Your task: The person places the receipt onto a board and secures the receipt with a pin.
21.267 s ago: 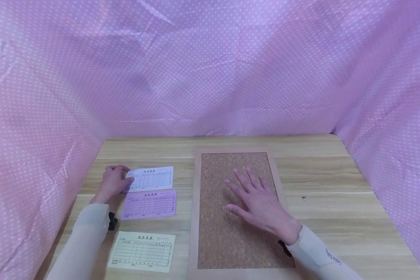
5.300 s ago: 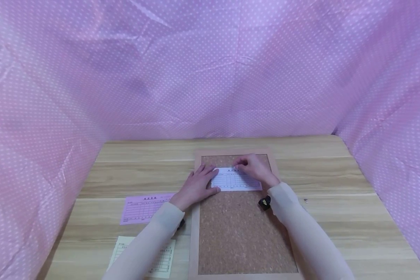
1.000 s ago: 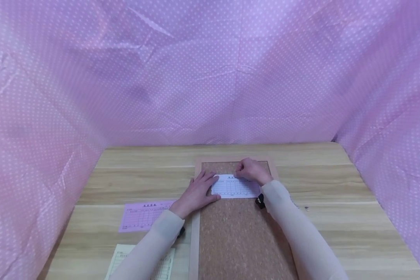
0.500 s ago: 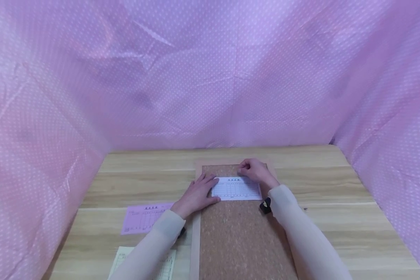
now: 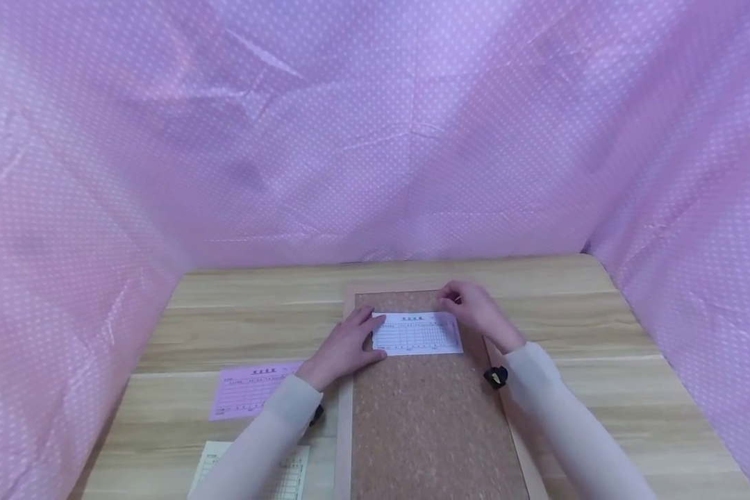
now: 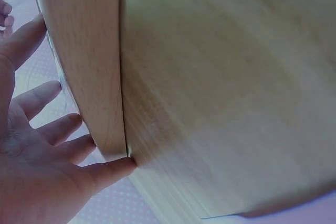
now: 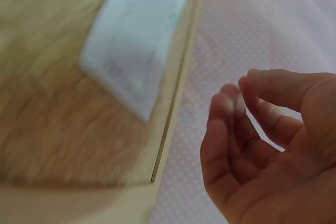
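Left hand (image 5: 344, 349) is lying spread, fingers fairly straight, index and thumb meeting the left corners of the white slip (image 5: 419, 337); not grasping, probably just pressing so the paper isn't sliding or turning. Left wrist view is showing its fingertips along the side of the wooden frame (image 6: 86, 66), so the hand is likely bracing the board too. White slip is sitting on the upper part of the cork board (image 5: 431, 430), print up, roughly square to the frame, which is letting its lines run straight across. Right hand (image 5: 478, 312) is hovering beside the slip's upper right corner, apart from the paper, fingers loosely bent, thumb near index; right wrist view is showing nothing between the tips, so reading it as released. Being that close to the edge, it is presumably working there. A greenish spot (image 7: 175, 18) is showing near the slip's upper edge; could be a pin fixing the paper, too blurred to tell. Pink slip (image 5: 246, 392) and pale green slip (image 5: 295, 469) are lying on the desk (image 5: 612, 389) left of the board, the pale one partly hidden under the left sleeve (image 5: 259, 427); both are apparently waiting on that side for easy left-hand reach.
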The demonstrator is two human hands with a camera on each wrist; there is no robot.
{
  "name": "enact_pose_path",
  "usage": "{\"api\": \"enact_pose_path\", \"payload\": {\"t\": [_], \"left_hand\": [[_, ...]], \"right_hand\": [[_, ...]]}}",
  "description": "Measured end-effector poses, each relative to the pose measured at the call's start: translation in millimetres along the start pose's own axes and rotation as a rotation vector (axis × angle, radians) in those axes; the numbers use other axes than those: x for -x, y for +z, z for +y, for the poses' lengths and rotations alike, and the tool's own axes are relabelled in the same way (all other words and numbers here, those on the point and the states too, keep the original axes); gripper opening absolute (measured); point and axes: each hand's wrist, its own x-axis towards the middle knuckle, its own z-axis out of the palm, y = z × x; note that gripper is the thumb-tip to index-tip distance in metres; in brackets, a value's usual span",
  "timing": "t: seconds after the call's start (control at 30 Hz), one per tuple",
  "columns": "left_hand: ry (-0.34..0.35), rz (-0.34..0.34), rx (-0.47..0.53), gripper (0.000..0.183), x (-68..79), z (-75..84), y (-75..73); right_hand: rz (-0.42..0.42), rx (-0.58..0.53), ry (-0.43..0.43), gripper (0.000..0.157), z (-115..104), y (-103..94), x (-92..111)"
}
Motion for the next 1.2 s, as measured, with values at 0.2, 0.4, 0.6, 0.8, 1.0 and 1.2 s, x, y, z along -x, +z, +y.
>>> {"api": "enact_pose_path", "payload": {"t": [0.2, 0.4, 0.6, 0.8, 1.0, 1.2], "left_hand": [[-0.019, -0.011, 0.007, 0.072, 0.8, -1.7, -1.9], [-0.028, -0.011, 0.021, 0.071, 3.6, -1.8, -4.1], [-0.09, -0.012, -0.008, 0.071, 5.3, 0.9, -6.5], [-0.108, 0.004, -0.027, 0.069, 8.7, 3.5, -9.7], [-0.099, 0.034, -0.01, 0.074, 17.8, -3.7, -10.4], [-0.05, 0.073, 0.03, 0.079, 32.7, -10.2, -20.8]], "right_hand": [[-0.02, 0.246, -0.147, 0.025, 10.6, 6.1, 12.2], [-0.051, 0.324, -0.133, 0.035, 18.4, 5.5, 21.1], [-0.095, 0.397, -0.128, 0.035, 22.2, 5.1, 23.5], [-0.099, 0.408, -0.114, 0.04, 22.6, 5.4, 26.8], [-0.068, 0.382, -0.12, 0.04, 23.1, 4.7, 34.7], [0.033, 0.351, -0.19, 0.038, 22.0, 3.3, 53.2]]}}
